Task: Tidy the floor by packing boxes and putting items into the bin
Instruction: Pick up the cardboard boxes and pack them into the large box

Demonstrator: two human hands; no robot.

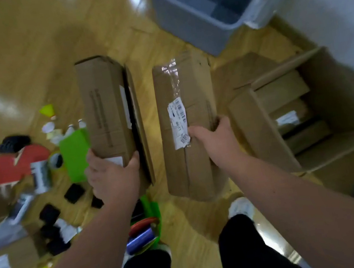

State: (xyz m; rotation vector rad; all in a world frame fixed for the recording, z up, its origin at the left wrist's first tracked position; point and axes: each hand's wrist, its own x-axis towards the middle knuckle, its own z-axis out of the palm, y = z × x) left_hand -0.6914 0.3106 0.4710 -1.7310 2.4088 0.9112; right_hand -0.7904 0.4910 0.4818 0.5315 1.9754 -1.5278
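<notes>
I hold two long cardboard boxes above the wooden floor. My left hand [113, 176] grips the near end of the left box [106, 103], whose side flap gapes open. My right hand [213, 139] grips the right edge of the taped box [186, 113], which carries a white shipping label. A large open carton [337, 154] stands to the right with smaller boxes inside it. The grey plastic bin [188, 20] sits at the top, past both boxes.
Loose items litter the floor at left: red paddles [14, 166], a green bag [75, 154], small black boxes [74, 193], a yellow-green shuttlecock [48, 110], a tape roll [56, 160]. A green basket [153, 211] lies by my legs. A white wall runs along the right.
</notes>
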